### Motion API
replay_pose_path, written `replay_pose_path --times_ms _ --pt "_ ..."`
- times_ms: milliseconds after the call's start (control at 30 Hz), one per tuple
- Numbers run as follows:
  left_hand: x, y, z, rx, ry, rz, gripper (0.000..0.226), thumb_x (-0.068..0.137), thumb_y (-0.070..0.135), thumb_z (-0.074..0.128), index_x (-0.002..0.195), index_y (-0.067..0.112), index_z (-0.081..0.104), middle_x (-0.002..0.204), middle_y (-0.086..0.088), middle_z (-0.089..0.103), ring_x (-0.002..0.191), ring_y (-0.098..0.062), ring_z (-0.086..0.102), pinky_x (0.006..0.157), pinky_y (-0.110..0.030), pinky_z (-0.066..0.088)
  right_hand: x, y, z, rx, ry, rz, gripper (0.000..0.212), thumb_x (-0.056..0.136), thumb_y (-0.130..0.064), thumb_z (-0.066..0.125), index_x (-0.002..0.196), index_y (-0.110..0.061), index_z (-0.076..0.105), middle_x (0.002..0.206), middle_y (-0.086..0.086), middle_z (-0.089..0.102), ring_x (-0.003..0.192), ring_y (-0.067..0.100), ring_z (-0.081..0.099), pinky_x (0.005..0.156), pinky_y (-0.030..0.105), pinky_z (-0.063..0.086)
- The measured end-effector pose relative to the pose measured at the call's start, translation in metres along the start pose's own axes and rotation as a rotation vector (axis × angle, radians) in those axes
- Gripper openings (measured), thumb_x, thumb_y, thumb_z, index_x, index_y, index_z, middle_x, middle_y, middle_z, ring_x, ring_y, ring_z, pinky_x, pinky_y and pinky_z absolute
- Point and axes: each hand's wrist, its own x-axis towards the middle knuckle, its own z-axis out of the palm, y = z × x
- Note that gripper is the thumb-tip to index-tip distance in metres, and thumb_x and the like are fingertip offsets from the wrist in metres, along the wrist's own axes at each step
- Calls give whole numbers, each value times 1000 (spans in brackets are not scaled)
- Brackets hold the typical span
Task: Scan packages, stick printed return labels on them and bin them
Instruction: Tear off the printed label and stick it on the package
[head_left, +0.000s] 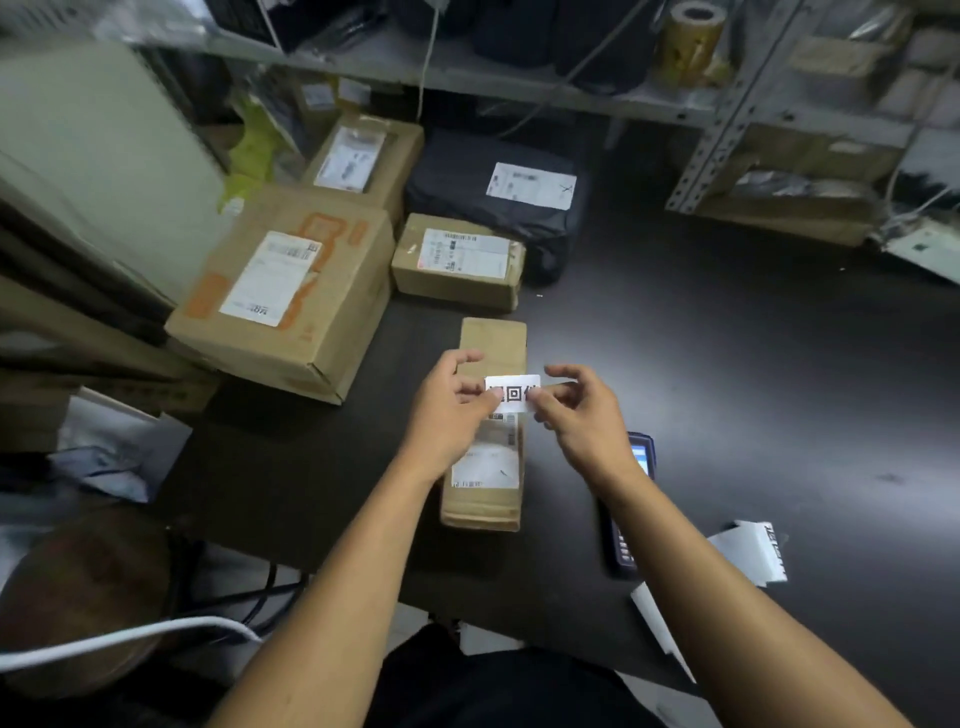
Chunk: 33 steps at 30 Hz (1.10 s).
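I saw the narrow brown package (491, 426) lying flat on the dark table (727, 364), its long axis running straight away from me, shipping label facing up. Both hands held the small white return label (512, 393) just above its middle — the left hand (447, 410) pinching the label's left end, the right hand (576, 415) pinching the right end, other fingers loosely curled. Open table spread to the right and far right. A handheld scanner (631, 499) lay just right of the package, partly under my right forearm. Behind stood a small carton (457, 262), a large carton (285, 291) and a dark mailer bag (493, 208) — crowding the far left.
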Motion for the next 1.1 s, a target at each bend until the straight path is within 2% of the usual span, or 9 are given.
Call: replay_pose_path --times_ms 167,333,467,533,733,833,933,1000,1100 --pt "47 13 -3 318 58 24 39 90 14 70 125 25 56 91 3 68 75 -4 62 50 -9 41 46 -21 15 -328 29 -18 29 91 -20 66 116 -21 54 87 1 68 75 6 61 58 14 41" --pt "63 13 0 612 57 104 42 90 17 67 129 23 53 103 -4 68 94 -22 65 65 -25 41 68 -17 25 -534 -29 17 32 92 -25 61 122 -22 51 99 2 68 85 16 66 74 35 58" --pt "64 5 0 715 101 161 51 90 25 70 136 23 47 118 -6 59 111 -25 56 76 -27 37 71 -13 22 -556 7 3 36 92 -25 63 125 -19 50 85 -3 64 75 11 62 66 28 50" --pt "65 -3 -2 617 139 143 52 90 26 70 136 27 48 124 -3 51 116 -21 51 81 -26 38 71 -9 20 -550 49 -32 41 92 -29 62 129 -17 48 84 -5 61 76 13 59 69 29 45" --pt "61 -28 -8 311 26 50 49 100 26 55 146 36 40 136 2 49 118 -13 52 85 -19 41 62 4 31 -418 -65 -44 52 96 -38 57 142 -34 34 130 1 50 104 18 61 90 44 54" --pt "52 -35 -13 119 44 -5 51 101 22 54 147 39 39 129 12 52 116 -8 57 87 -20 49 49 13 20 -314 -28 -19 47 101 -31 48 145 -35 33 129 0 54 97 11 60 83 33 53" --pt "30 -49 -14 -32 -52 -28 58 98 17 60 136 54 37 130 21 54 111 4 58 82 -17 51 20 25 9 -212 -206 14 56 97 -34 58 143 -45 29 123 -21 49 97 -7 58 76 12 46" --pt "14 -62 -13 -72 -139 -28 62 95 16 64 130 61 39 135 16 55 116 0 59 86 -21 52 1 33 10 -164 -319 30 66 92 -37 66 139 -55 24 123 -33 47 104 -11 57 85 13 49" --pt "1 -75 -12 -38 -184 0 69 92 17 67 127 70 40 145 15 48 126 -4 53 100 -29 49 -14 50 21 -146 -343 41 83 82 -49 70 140 -64 13 141 -23 48 121 -5 54 101 24 46"
